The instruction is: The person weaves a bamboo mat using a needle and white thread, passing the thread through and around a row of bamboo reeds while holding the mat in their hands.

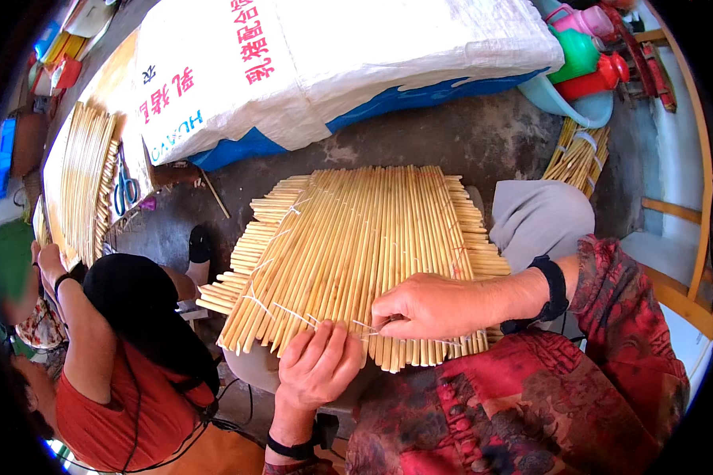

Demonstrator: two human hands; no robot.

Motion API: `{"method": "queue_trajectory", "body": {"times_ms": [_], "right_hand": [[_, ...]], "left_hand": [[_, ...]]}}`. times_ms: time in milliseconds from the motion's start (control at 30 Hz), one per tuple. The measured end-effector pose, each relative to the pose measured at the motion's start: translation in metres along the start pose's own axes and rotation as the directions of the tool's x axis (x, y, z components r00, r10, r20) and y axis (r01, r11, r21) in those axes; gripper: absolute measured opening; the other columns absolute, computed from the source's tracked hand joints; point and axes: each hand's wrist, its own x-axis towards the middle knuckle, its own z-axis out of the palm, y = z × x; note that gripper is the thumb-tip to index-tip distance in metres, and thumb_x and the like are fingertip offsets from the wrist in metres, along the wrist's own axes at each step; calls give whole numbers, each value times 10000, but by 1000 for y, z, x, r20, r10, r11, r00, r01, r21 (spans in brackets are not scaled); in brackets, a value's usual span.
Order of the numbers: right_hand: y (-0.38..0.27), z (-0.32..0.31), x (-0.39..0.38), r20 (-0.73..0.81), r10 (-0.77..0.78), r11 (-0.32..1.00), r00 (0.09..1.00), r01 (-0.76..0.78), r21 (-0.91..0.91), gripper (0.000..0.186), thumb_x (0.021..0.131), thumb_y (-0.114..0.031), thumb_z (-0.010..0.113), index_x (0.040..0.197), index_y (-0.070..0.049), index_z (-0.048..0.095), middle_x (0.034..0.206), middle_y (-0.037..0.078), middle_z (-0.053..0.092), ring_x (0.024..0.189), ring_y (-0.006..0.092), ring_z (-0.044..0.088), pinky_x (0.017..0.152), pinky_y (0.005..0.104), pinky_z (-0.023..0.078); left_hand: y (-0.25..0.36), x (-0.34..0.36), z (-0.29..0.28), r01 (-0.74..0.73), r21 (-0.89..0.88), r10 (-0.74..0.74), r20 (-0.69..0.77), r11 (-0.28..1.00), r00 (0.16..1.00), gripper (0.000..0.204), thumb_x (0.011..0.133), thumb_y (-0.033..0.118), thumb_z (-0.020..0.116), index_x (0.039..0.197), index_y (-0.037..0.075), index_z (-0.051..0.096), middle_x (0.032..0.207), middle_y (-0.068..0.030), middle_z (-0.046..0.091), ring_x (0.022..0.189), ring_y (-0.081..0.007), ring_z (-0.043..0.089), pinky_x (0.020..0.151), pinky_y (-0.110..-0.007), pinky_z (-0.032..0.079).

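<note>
A mat of thin, pale wooden sticks (372,237) lies before me, its sticks side by side and laced with white string (291,313). More sticks jut out on both sides beneath its top layer. At the near edge, my left hand (322,366) is closed in a pinch on the string, fingertips against the stick ends. Just to its right, my right hand (426,307) rests on the mat with curled fingers pressed together. A short piece of string runs between the two hands into the right fingertips, whose grip is partly hidden.
At left, a person in a red shirt (107,404) works by another stick mat (87,178) with scissors (124,190) beside it. White sacking (356,55) covers something ahead. A light-blue basin (558,103) and a stick bundle (578,154) stand at far right.
</note>
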Motion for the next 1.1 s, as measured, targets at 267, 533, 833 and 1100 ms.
{"method": "queue_trajectory", "body": {"times_ms": [267, 533, 833, 1100], "right_hand": [[13, -5, 6, 133, 94, 934, 987, -134, 330, 152, 878, -145, 588, 900, 3, 619, 694, 84, 605, 622, 117, 540, 603, 291, 437], [5, -20, 8, -17, 75, 974, 997, -70, 217, 200, 890, -117, 522, 987, 20, 630, 900, 166, 632, 656, 257, 637, 656, 360, 504], [5, -28, 9, -250, -119, 992, 961, 128, 17, 175, 916, -89, 531, 1038, -5, 625, 846, 107, 543, 711, 208, 581, 632, 313, 464], [1, -29, 12, -266, -214, 974, 940, 184, -131, 187, 905, -81, 570, 1075, -49, 641, 809, 80, 538, 696, 191, 551, 612, 283, 441]], "left_hand": [[-1, -1, -3, -15, -38, 17, 57, 999, 998, 134, 785, 170, 603, 910, 128, 622, 966, -30, 650, 928, -182, 614, 840, -322, 438], [6, -13, -5, 121, -11, -120, 48, 993, 992, 184, 812, 132, 598, 994, 102, 595, 1058, -64, 619, 1015, -195, 616, 1015, -453, 367], [5, -17, -10, 209, 79, -212, 34, 975, 977, 139, 807, 100, 586, 946, 103, 588, 1017, -37, 632, 988, -178, 619, 997, -509, 346], [2, 6, -17, 266, -1, -263, 155, 964, 952, 268, 760, 145, 594, 1020, 116, 652, 1074, -1, 631, 910, -166, 569, 875, -372, 389]]}}
